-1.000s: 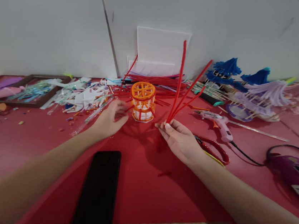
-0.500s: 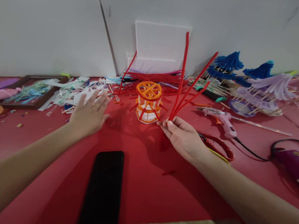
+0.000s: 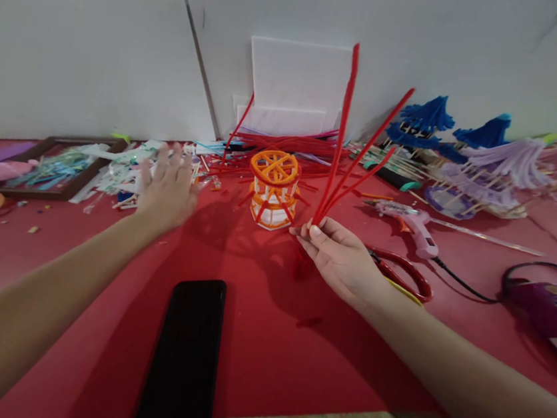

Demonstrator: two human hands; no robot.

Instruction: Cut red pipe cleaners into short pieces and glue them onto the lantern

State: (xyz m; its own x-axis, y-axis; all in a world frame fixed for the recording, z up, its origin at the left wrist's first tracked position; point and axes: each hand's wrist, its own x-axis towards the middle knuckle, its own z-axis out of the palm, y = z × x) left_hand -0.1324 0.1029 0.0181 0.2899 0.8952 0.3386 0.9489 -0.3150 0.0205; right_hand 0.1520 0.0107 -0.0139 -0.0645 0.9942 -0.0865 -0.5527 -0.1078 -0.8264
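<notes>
Several long red pipe cleaners (image 3: 344, 122) fan upward from the pinched fingertips of my right hand (image 3: 341, 253). Spread fingers show on my left hand (image 3: 167, 193), which holds nothing and is beside a pile of white and pale scraps (image 3: 124, 171). Between the hands, the orange and white round model (image 3: 275, 188) stands upright on the red table (image 3: 258, 300). Short red spokes stick out around its middle. My right fingertips are just right of its base.
A black phone (image 3: 186, 353) lies in front. Red-handled scissors (image 3: 404, 274), a pink glue gun (image 3: 414, 228) with its cord and a purple tool (image 3: 543, 310) are right. Blue models (image 3: 427, 115) stand behind. A framed tray (image 3: 66, 191) is left.
My left hand has moved a little up and away, over the edge of the scraps. My right hand still pinches the red pipe cleaners, which have shifted slightly.
</notes>
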